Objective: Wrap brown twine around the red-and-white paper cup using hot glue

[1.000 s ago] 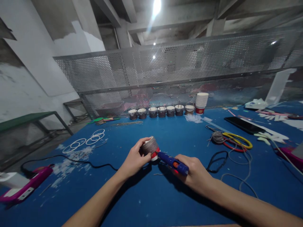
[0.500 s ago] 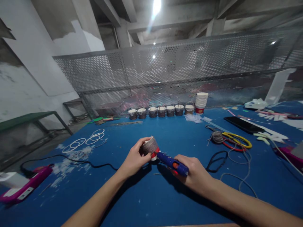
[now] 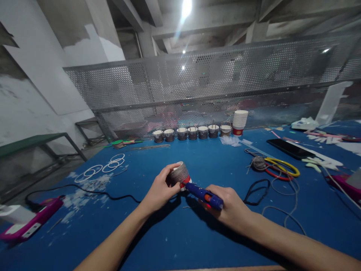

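My left hand [image 3: 163, 185] is closed around a paper cup [image 3: 179, 174], tilted just above the blue table. Grey cord is wound around the cup's upper part, and a red band with a bit of white shows below it. A blue glue gun [image 3: 203, 194] is gripped in my right hand [image 3: 229, 203]. Its nozzle end meets the red band near my left thumb; the very tip is too small to make out. A short scrap of grey cord [image 3: 188, 206] lies on the table beneath the gun.
Several wrapped cups [image 3: 192, 133] and a stack of paper cups [image 3: 240, 122] line the back of the blue table [image 3: 158, 241]. At right lie a grey cord ball [image 3: 258, 163], yellow ring [image 3: 283, 167] and black phone [image 3: 290, 149]. White rings [image 3: 113, 163] and a magenta power strip [image 3: 34, 220] are left.
The cup has turned slightly in my left hand. My right hand and the glue gun have shifted a little to the left along the red band.
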The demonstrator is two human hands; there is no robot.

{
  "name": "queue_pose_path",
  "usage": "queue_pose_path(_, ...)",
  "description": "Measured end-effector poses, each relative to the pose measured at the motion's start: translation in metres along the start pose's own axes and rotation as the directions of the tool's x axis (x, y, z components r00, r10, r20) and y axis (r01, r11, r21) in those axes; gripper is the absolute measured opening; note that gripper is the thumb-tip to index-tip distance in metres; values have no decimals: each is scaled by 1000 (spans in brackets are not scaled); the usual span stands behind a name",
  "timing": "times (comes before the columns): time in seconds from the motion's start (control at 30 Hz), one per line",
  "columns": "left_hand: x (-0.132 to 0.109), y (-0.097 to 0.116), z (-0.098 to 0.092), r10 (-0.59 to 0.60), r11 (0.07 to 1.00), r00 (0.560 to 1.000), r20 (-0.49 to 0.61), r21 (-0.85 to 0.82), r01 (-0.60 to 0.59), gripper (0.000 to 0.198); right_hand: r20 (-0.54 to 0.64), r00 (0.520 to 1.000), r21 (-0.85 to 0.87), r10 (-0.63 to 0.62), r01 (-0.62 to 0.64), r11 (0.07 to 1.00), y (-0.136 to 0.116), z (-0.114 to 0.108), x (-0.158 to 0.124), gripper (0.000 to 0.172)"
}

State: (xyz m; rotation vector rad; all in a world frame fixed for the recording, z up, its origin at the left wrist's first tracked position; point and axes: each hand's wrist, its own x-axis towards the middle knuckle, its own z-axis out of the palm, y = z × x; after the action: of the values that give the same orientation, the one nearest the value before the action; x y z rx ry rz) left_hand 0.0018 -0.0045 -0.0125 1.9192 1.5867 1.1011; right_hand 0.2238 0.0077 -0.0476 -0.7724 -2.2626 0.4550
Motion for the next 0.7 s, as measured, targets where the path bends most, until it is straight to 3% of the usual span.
queue_pose_path(0.37,-1,-7,2,75,996,997,-17,38,-75,51,0,1000,-64,-9,9,998,0,1,-3,13)
queue_pose_path(0.7,0,0,-1,-2,1000,1000,-15,2,2,50,-30,999,3,17,-17,1000,0,-3,-2,18)
